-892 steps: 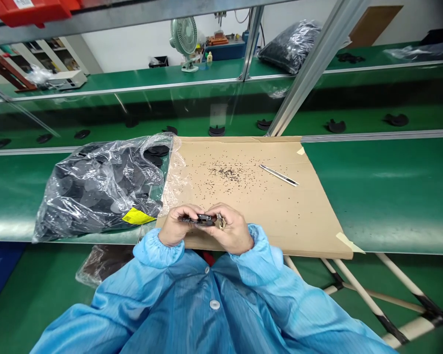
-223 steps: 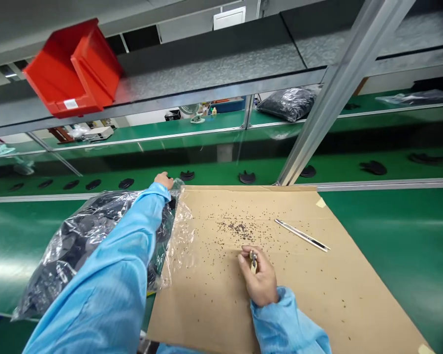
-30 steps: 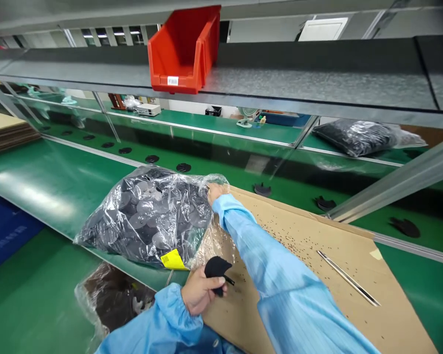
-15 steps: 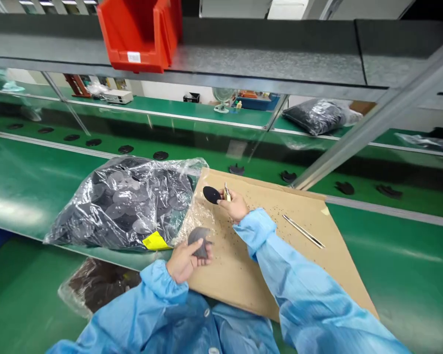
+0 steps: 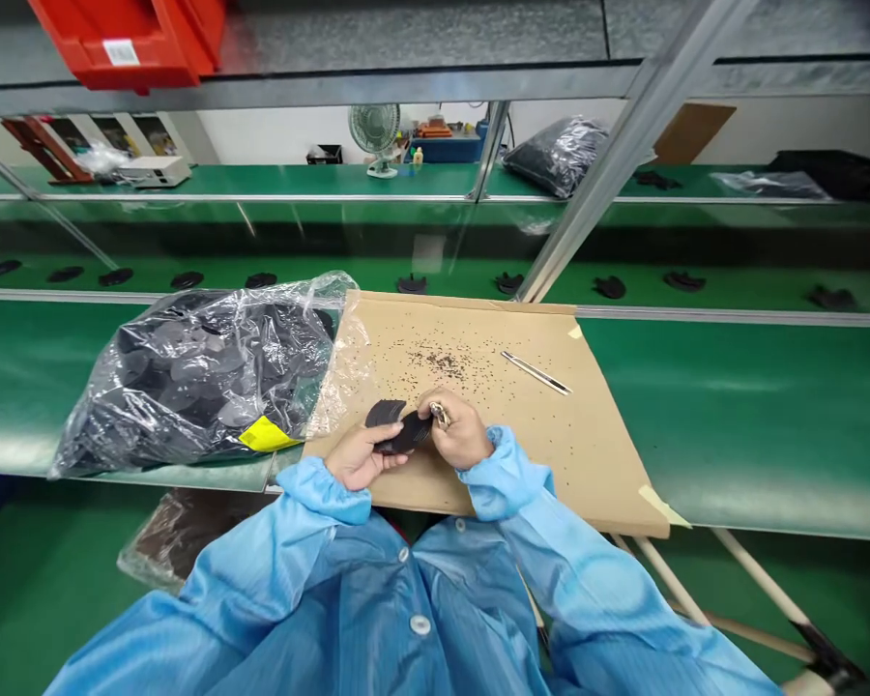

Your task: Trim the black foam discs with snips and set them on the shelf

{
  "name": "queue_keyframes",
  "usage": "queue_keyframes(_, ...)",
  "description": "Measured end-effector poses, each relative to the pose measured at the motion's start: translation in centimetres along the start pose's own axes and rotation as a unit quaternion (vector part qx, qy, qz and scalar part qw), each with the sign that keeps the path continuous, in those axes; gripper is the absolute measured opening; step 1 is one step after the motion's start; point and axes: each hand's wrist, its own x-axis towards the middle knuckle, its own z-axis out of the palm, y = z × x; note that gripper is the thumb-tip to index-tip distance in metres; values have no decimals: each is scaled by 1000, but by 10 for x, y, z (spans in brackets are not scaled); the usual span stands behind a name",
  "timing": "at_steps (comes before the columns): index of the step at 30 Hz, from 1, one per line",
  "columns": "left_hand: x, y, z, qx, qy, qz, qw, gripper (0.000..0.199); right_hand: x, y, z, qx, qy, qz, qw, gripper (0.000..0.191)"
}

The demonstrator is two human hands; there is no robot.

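My left hand grips black flat pieces between thumb and fingers, above the near edge of a cardboard sheet. Close against it, my right hand is closed around a small metallic tool, its fingertips at the right end of a dark oval piece. The oval overlaps the pieces in my left hand. Small black specks lie scattered on the cardboard beyond my hands. A thin white and black tool rests farther right on the sheet.
A clear bag of dark pieces with a yellow label sits left of the cardboard. Black pieces line the green strip behind. A metal post slants at back right; a red bin is overhead at left.
My right hand has come down and in beside my left, bringing the dark oval against the left hand's pieces. The view has shifted, so the bin and bag appear farther left.
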Motion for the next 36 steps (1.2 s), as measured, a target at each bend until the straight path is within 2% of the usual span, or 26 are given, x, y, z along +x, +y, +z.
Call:
queue_keyframes(2, -1, -6, 4, 21, 16, 40, 999, 30, -3, 1, -1, 1, 55, 55, 997, 28)
queue_keyframes(4, -1, -10, 8, 20, 35, 99, 994, 30, -5, 3, 2, 27, 121, 144, 982, 27)
queue_keyframes(5, -1, -11, 9, 19, 47, 129, 990, 31, -6, 3, 4, 62, 135, 195, 969, 25)
queue_keyframes(6, 0, -12, 9, 20, 56, 154, 986, 32, -7, 4, 7, 108, 128, 240, 956, 25)
queue_keyframes(8, -1, -12, 9, 30, 61, 189, 980, 36, -9, 5, 11, 176, 71, 287, 939, 28)
queue_keyframes(11, -4, -12, 6, 53, 44, 202, 977, 42, -11, 3, 14, 137, 15, 260, 956, 28)
queue_keyframes(14, -7, -14, 4, 68, 23, 196, 978, 44, -12, -2, 14, 68, 10, 226, 972, 22)
queue_keyframes(18, -8, -16, 2, 76, 14, 196, 978, 41, -11, -10, 14, 41, 12, 203, 978, 19)
queue_keyframes(22, -7, -14, 1, 74, 26, 243, 967, 38, -12, -10, 17, 37, -10, 199, 979, 19)
queue_keyframes(27, -6, -10, -3, 89, 15, 267, 959, 34, -14, -3, 25, 157, 1, 222, 962, 27)
queue_keyframes(32, -4, -8, -7, 93, -4, 281, 955, 31, -12, -5, 29, 219, 28, 227, 949, 32)
queue_keyframes(36, -5, -8, -7, 108, -33, 288, 951, 29, -10, -10, 32, 302, 56, 259, 916, 38)
